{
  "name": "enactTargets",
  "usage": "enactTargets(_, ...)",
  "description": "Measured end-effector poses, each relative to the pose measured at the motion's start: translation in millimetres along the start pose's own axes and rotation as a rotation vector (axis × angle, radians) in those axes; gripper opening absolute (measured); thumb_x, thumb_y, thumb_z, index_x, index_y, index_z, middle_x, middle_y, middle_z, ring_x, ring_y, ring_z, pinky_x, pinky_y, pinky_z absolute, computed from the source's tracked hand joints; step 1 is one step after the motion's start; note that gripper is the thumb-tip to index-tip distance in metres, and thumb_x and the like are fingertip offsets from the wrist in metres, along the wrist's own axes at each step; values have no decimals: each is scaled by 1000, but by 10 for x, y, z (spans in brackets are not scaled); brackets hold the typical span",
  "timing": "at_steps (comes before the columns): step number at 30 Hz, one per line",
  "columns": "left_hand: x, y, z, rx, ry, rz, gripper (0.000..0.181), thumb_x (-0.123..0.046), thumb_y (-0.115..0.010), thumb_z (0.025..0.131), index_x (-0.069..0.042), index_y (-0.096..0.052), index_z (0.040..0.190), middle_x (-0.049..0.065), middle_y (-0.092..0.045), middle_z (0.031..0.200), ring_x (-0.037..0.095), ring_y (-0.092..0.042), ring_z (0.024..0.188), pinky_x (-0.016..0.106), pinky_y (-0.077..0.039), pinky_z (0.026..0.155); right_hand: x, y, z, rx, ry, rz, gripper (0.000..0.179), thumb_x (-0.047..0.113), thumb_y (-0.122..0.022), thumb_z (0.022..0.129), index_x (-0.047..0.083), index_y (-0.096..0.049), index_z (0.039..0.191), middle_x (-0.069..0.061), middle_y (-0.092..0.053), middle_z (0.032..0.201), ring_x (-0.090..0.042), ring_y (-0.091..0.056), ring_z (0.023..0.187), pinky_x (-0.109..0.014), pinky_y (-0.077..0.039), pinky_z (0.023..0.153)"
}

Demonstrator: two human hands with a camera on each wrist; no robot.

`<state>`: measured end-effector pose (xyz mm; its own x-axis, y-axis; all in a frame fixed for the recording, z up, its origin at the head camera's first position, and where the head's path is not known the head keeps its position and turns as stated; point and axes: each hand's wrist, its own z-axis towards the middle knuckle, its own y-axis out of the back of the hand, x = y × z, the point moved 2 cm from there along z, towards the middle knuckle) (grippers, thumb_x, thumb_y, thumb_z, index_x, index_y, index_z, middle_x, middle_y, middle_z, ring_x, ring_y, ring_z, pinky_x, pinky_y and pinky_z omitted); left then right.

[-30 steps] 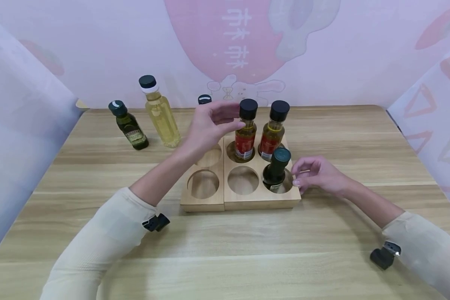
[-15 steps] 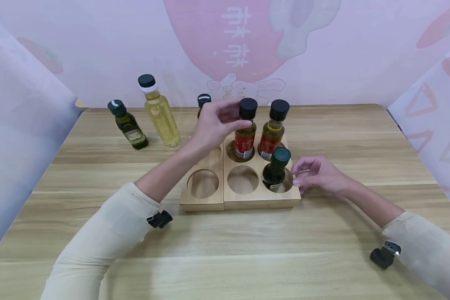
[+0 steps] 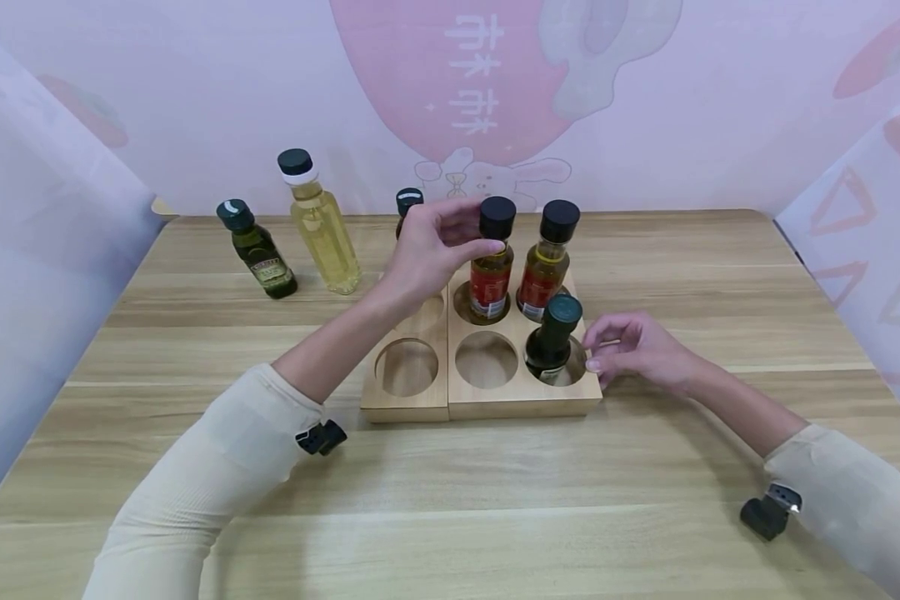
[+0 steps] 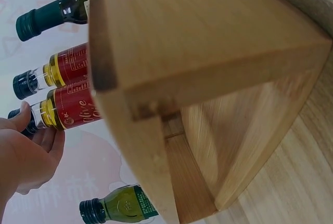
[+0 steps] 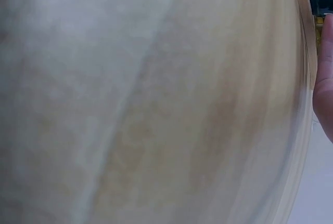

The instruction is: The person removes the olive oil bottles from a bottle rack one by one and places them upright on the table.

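Holding the oil bottle (image 3: 489, 283) by its neck near the black cap, the left hand (image 3: 427, 250) has its grip narrowed, thumb opposite fingers. The oil bottle stands in the round hole at 12 o'clock of the wooden rack (image 3: 523, 410). Its red label reads "Olive" in pale script; the remaining letters are cut off. At 1 o'clock sits the twin bottle (image 3: 543, 279), also red-labelled, with a yellow neck ring. At 3 o'clock, the green-capped bottle (image 3: 557, 333) is sunk in its hole.

The right hand (image 3: 637, 350) touches the rack's 3 o'clock edge, fingers bent; whether its grip clamps the wall cannot be told.

Toward 10 o'clock on the wood-grained table (image 3: 495, 500) stand the tall, clear pale bottle (image 3: 326, 237) and, farther out, the small bottle (image 3: 266, 258), dark green, its label print too small to read.
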<state>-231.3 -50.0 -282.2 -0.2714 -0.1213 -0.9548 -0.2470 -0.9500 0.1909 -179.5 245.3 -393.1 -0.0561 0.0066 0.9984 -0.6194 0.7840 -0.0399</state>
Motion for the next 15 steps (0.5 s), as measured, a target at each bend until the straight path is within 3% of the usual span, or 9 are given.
enactTargets(8, -11, -11, 4, -7, -21, 23, 46, 5, -80, 87, 4, -67, 132, 22, -75, 112, 27, -75, 100, 30, -60, 94, -5, 4, -5, -6, 4, 0, 18, -7, -74, 90, 7, -71, 102, 0, -69, 89, -12, -68, 76, -31, -64, 65)
enactTargets(15, -12, -8, 10, -14, -35, 31, 45, 6, -80, 86, 4, -69, 130, 22, -75, 112, 27, -76, 99, 30, -60, 93, -1, 5, 4, -3, 3, -8, 22, -13, -69, 90, 5, -70, 101, 1, -69, 88, -12, -68, 75, -31, -64, 65)
